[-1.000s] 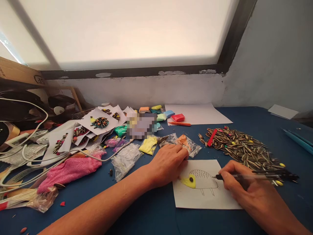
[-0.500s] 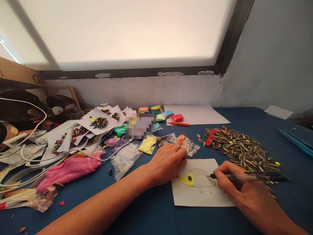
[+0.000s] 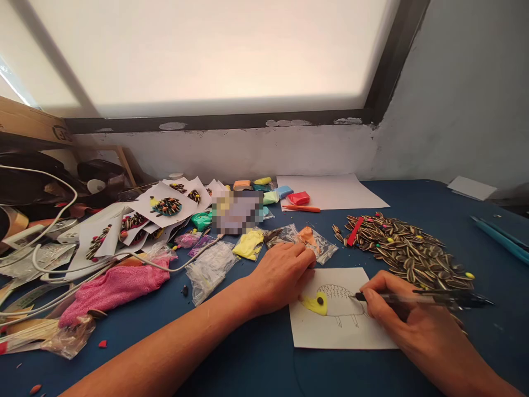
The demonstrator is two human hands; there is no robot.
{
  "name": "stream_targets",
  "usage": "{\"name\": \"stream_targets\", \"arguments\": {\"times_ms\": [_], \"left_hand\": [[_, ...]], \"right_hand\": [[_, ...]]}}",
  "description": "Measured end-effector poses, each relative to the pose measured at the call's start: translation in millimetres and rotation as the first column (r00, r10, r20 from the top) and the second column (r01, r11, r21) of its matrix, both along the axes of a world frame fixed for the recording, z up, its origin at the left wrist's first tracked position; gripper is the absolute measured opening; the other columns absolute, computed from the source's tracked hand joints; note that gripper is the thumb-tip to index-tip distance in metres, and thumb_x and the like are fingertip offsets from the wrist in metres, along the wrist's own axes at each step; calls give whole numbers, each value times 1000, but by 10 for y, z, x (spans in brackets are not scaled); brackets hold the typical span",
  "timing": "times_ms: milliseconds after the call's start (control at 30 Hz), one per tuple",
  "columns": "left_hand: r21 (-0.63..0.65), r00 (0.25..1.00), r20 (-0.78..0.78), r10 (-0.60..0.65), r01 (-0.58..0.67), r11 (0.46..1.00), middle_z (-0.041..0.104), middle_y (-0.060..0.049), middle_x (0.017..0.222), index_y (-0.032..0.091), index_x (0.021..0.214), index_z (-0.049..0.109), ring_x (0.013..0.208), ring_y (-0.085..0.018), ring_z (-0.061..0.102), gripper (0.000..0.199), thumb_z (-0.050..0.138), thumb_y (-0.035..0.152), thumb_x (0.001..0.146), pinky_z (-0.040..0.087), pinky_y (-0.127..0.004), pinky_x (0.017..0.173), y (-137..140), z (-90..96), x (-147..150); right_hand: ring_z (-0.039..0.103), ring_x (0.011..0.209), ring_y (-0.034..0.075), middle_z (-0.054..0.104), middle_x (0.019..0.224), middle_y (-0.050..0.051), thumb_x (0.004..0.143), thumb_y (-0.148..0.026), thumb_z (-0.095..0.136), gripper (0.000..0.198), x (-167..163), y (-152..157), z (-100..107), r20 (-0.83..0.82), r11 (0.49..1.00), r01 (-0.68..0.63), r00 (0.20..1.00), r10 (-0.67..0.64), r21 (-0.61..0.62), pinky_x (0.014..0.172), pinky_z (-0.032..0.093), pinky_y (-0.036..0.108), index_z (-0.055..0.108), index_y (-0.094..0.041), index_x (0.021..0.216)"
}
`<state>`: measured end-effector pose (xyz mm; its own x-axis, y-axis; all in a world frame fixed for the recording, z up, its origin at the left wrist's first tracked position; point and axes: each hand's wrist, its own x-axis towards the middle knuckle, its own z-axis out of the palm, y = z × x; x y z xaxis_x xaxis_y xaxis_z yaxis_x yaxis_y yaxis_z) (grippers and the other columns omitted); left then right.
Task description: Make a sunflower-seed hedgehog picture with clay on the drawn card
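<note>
My right hand point(image 3: 397, 309) is closed around a black pen point(image 3: 438, 299), its tip on a white sheet of paper point(image 3: 330, 335). On that sheet is a line drawing of a rounded animal point(image 3: 341, 306) with thin legs and short scale-like strokes over its back. Its head is flat yellow clay point(image 3: 314, 303) with a dark seed for an eye. My left hand point(image 3: 285, 273) presses on the sheet's upper left corner, fingers curled and fingertips hidden. Right of the sheet lies a heap of striped sunflower seeds point(image 3: 413, 251) with a red strip point(image 3: 355, 231) on it.
Finished seed pictures point(image 3: 165, 207) are piled at the left, near white cables point(image 3: 182, 269) and a pink cloth point(image 3: 119, 286). Clay packets, including yellow clay point(image 3: 250, 244) and a red block point(image 3: 298, 198), lie behind my left hand. A larger white sheet point(image 3: 343, 190) lies at the back.
Almost nothing differs. Both hands and the pen stay in place, and the view has shifted very slightly.
</note>
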<state>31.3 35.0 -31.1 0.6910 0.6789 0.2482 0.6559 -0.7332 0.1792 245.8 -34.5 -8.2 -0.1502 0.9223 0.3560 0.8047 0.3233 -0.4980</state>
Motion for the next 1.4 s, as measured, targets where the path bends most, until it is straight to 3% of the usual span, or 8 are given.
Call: {"name": "stream_targets", "arguments": {"times_ms": [200, 367, 567, 733, 900, 1400], "left_hand": [[-1, 1000, 2, -4, 4, 1000, 62, -2, 89, 19, 89, 54, 81, -18, 55, 9, 49, 21, 95, 40, -31, 72, 0, -3, -7], [-9, 1000, -5, 3, -3, 1000, 62, -2, 89, 19, 88, 54, 81, -18, 55, 8, 49, 21, 95, 40, -31, 72, -2, 4, -6], [-14, 1000, -2, 0, 0, 1000, 62, -2, 90, 19, 89, 54, 82, -18, 56, 8, 49, 20, 95, 40, -31, 72, 4, 5, 4], [-9, 1000, 6, -7, 7, 1000, 62, -2, 90, 19, 89, 54, 82, -18, 56, 7, 49, 20, 95, 40, -31, 72, -2, -1, 0], [-11, 1000, -8, -2, 1, 1000, 62, -3, 91, 19, 89, 54, 82, -18, 56, 10, 47, 21, 96, 40, -31, 72, -2, 11, -1], [-23, 1000, -21, 3, -3, 1000, 64, -3, 93, 19, 89, 54, 84, -18, 57, 10, 47, 22, 96, 41, -31, 74, -4, 25, 5]], "right_hand": [[47, 28, 10, 47, 35, -10, 84, -31, 47, 25, 17, -5, -19, -6, 1000, 10, 1000, -10, -28, 31, 29, 24, 56, -27, 61], [50, 34, 10, 55, 44, -8, 83, -31, 48, 25, 0, 2, 10, -26, 1000, 9, 1000, -9, -8, 34, 30, 23, 56, -26, 60], [50, 41, 11, 55, 50, -6, 85, -35, 47, 26, 36, -19, -47, -42, 997, 31, 999, -34, -74, 38, 34, 23, 55, -25, 62], [40, 38, 11, 45, 46, -6, 87, -41, 45, 29, 77, -23, -124, -87, 987, 98, 990, -110, -125, 35, 28, 24, 54, -25, 64], [41, 40, 11, 48, 50, -6, 86, -38, 47, 26, 91, -12, -124, -55, 994, 88, 994, -92, -72, 37, 30, 24, 55, -25, 64], [42, 41, 11, 48, 50, -6, 87, -39, 46, 27, 84, -17, -108, -28, 990, 70, 997, -73, -120, 39, 31, 25, 54, -25, 65]]}}
